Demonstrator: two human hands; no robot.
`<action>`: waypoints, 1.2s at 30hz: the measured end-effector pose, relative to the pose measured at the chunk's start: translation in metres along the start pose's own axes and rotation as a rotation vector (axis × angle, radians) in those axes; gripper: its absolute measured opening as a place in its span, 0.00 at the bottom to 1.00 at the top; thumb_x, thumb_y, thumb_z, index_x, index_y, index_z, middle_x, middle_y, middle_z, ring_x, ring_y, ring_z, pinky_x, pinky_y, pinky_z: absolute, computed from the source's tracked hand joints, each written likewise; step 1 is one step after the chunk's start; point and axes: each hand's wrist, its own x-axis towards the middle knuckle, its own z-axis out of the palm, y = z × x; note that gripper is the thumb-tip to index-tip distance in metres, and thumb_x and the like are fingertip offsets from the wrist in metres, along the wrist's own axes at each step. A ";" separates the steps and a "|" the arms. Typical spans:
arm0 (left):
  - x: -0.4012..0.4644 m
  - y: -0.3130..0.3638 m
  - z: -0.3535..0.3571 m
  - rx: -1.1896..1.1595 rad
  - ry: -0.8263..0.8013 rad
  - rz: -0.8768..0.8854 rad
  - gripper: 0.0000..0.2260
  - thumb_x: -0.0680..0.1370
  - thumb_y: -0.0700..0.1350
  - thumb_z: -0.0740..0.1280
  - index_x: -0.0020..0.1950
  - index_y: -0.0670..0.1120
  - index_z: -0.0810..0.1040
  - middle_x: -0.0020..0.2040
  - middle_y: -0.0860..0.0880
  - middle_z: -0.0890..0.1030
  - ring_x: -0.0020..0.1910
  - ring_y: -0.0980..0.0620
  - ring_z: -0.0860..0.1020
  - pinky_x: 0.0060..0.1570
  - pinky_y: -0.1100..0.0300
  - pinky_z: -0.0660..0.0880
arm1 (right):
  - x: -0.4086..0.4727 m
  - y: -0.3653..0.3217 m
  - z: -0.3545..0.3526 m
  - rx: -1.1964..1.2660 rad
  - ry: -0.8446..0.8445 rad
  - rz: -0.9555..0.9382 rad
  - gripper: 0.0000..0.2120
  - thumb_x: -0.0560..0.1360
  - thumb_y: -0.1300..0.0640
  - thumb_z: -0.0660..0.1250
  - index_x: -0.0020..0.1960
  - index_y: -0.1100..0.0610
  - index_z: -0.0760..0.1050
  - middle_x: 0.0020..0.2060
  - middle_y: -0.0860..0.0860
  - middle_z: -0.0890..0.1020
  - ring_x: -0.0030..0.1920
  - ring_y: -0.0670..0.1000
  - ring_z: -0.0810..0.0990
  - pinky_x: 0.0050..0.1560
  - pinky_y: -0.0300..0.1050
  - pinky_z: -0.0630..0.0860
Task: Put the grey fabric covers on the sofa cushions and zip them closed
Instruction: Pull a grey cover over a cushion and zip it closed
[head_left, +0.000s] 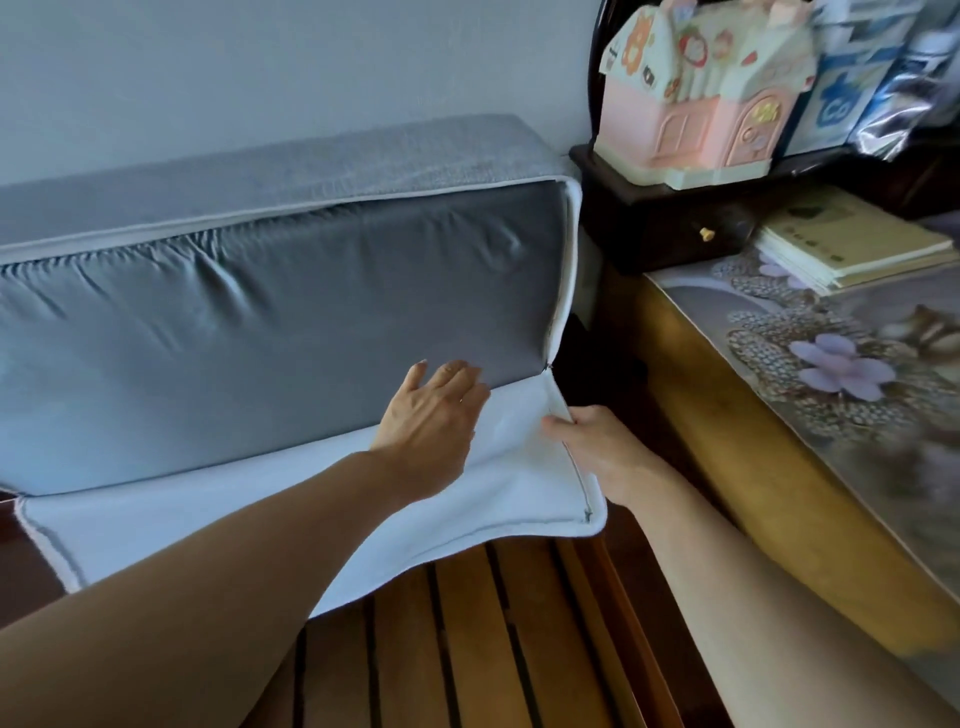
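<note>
A long sofa cushion (270, 332) with a shiny grey inner lining stands on edge against the wall, inside a grey fabric cover (291, 161). The cover's open flap (322, 514) lies folded out toward me, pale inner side up, on the wooden slats. The zipper slider (546, 368) sits at the cushion's lower right corner, with the zip shut above it and open below. My left hand (431, 410) rests with straight fingers on the cushion's lower face by the flap. My right hand (597, 452) pinches the flap's right edge beside the zipper teeth.
The wooden slatted sofa frame (493, 639) lies under the cushion. To the right stands a side table (810, 415) with a floral mat, a stack of books (852, 244), a dark wooden box (670, 218) and a pink toy house (717, 93).
</note>
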 end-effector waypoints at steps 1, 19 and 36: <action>-0.002 0.003 -0.004 -0.044 0.088 0.031 0.13 0.77 0.46 0.63 0.61 0.45 0.73 0.60 0.46 0.75 0.61 0.44 0.72 0.60 0.49 0.66 | -0.005 -0.010 -0.001 0.030 0.010 0.017 0.09 0.80 0.62 0.59 0.50 0.64 0.78 0.43 0.55 0.82 0.43 0.53 0.81 0.45 0.44 0.76; 0.069 0.012 -0.096 -0.195 0.448 -0.043 0.10 0.71 0.44 0.62 0.46 0.48 0.83 0.40 0.47 0.79 0.37 0.42 0.79 0.31 0.57 0.71 | -0.002 -0.080 -0.026 0.606 -0.084 0.148 0.16 0.83 0.60 0.49 0.59 0.67 0.71 0.46 0.61 0.82 0.45 0.57 0.82 0.47 0.47 0.78; 0.164 -0.022 -0.124 -0.242 0.387 -0.246 0.09 0.77 0.46 0.64 0.48 0.45 0.83 0.50 0.46 0.83 0.50 0.43 0.79 0.49 0.50 0.76 | 0.048 -0.068 -0.043 0.400 0.094 0.073 0.10 0.81 0.62 0.56 0.56 0.62 0.75 0.47 0.56 0.80 0.47 0.54 0.79 0.57 0.52 0.76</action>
